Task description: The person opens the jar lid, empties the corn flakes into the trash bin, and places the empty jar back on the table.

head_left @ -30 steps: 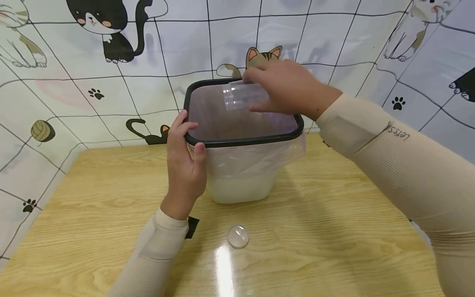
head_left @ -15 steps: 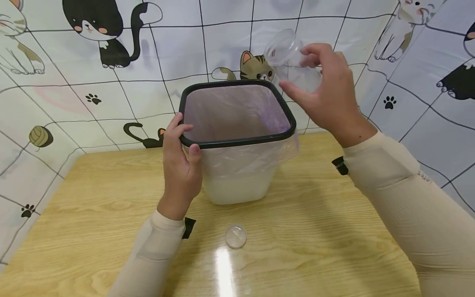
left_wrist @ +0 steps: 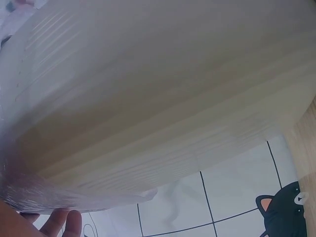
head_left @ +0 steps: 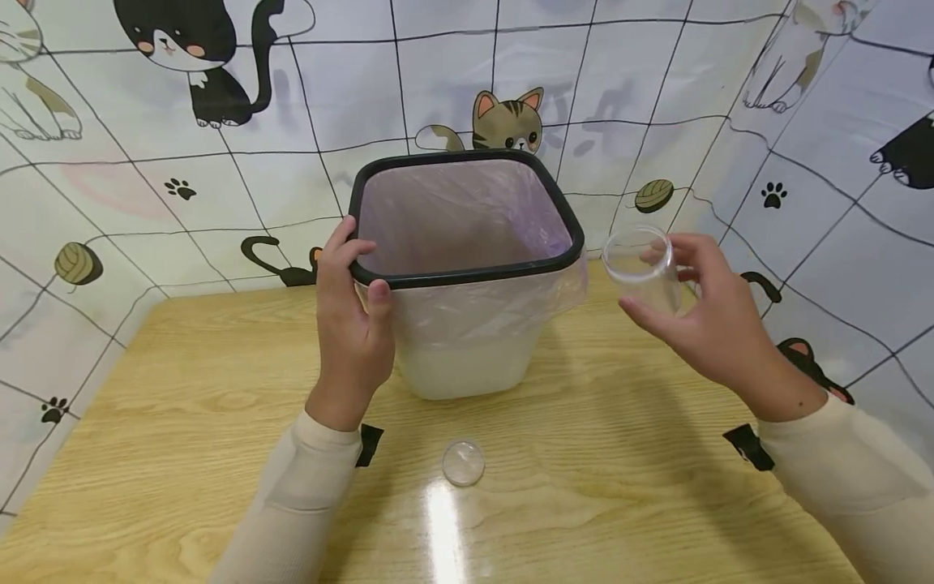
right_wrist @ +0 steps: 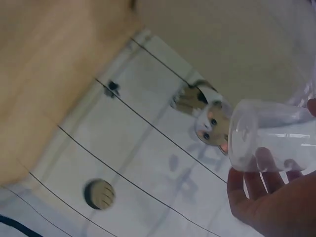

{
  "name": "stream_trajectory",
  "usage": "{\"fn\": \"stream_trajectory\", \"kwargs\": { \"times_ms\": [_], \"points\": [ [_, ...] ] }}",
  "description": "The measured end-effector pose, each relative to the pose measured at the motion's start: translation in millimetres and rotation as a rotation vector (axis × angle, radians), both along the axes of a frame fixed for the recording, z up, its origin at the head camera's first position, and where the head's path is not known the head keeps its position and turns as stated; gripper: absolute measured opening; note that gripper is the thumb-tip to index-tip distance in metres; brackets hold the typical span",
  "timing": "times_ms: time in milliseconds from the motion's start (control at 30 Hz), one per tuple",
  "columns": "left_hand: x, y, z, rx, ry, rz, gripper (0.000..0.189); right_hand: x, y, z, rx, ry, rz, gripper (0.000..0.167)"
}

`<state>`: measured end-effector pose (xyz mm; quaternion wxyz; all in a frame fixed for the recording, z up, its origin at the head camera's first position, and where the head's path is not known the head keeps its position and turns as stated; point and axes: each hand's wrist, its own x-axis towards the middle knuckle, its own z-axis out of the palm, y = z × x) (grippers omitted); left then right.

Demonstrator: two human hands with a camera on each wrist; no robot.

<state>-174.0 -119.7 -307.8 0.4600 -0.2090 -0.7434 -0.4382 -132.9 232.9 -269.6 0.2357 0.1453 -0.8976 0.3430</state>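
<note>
A white trash bin (head_left: 460, 357) with a black rim and a clear plastic liner (head_left: 467, 308) folded over its top stands tilted on the table. My left hand (head_left: 353, 332) grips the bin's left rim, thumb outside and fingers over the edge; its fingertips also show at the lower left of the left wrist view. To the right of the bin, my right hand (head_left: 718, 324) holds a clear plastic jar (head_left: 642, 272) upright above the table, mouth up. In the right wrist view the same jar (right_wrist: 271, 136) looks transparent with nothing visible inside. A small clear round lid (head_left: 463, 463) lies in front of the bin.
The wooden table (head_left: 219, 389) meets a cat-patterned white backdrop (head_left: 438, 73) behind and at both sides. A bright light reflection falls on the tabletop near the lid.
The right hand has lifted the jar away from over the bin's opening, then brought it right and down, turning it mouth up. The left hand keeps its grip on the rim.
</note>
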Motion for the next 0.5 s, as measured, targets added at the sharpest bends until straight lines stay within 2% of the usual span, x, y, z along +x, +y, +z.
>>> {"fn": "stream_trajectory", "kwargs": {
  "times_ms": [100,267,333,500],
  "points": [
    [-0.2,0.9,0.6,0.001,-0.002,-0.002,0.073,11.1,4.4,-24.4,-0.023,-0.075,0.070,0.070],
    [-0.2,1.3,0.9,0.010,-0.003,-0.008,0.075,21.2,-1.8,-63.7,0.008,-0.275,0.221,0.070],
    [-0.1,1.2,0.6,0.011,-0.004,-0.007,0.076,22.7,-8.0,-74.6,0.009,-0.365,0.286,0.065],
    [-0.7,1.1,-0.3,0.007,-0.007,0.002,0.076,22.5,-26.2,-93.5,-0.036,-0.512,0.402,0.056]
  ]
}}
